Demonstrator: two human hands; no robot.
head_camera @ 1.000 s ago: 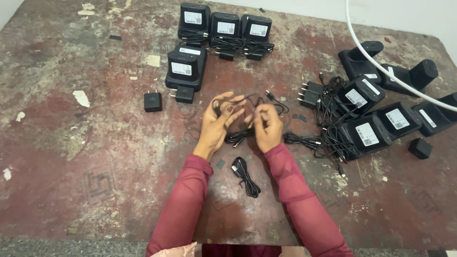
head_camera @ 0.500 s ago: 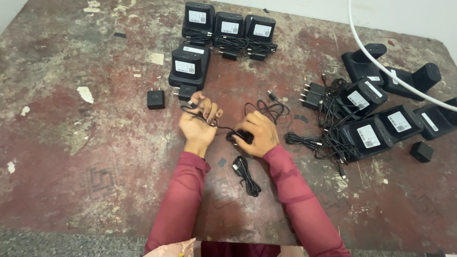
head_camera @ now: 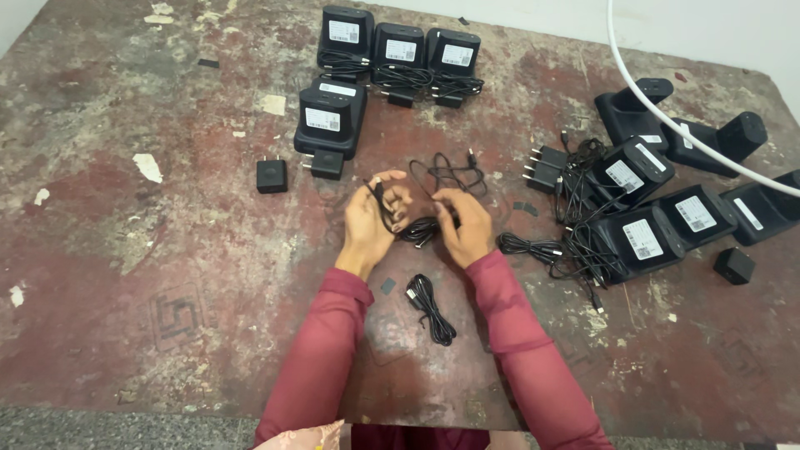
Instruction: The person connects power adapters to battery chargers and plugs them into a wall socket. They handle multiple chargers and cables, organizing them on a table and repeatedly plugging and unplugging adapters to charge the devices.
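My left hand [head_camera: 372,218] and my right hand [head_camera: 464,223] are close together over the middle of a worn red table [head_camera: 150,275]. Both grip one thin black cable [head_camera: 446,171]. Part of it is gathered in loops between my hands, and the loose end trails away toward the far side. A coiled black cable [head_camera: 431,307] lies on the table just in front of my wrists. Both arms wear dark red sleeves.
Three black charger docks [head_camera: 400,50] stand in a row at the back, a fourth dock [head_camera: 329,117] in front of them with a plug adapter [head_camera: 272,176] nearby. At the right lies a tangle of docks, cables and adapters [head_camera: 633,208]. A white hose [head_camera: 667,108] crosses the top right.
My left hand has come back in from the left toward my right hand, and the cable between them is now bunched into loops.
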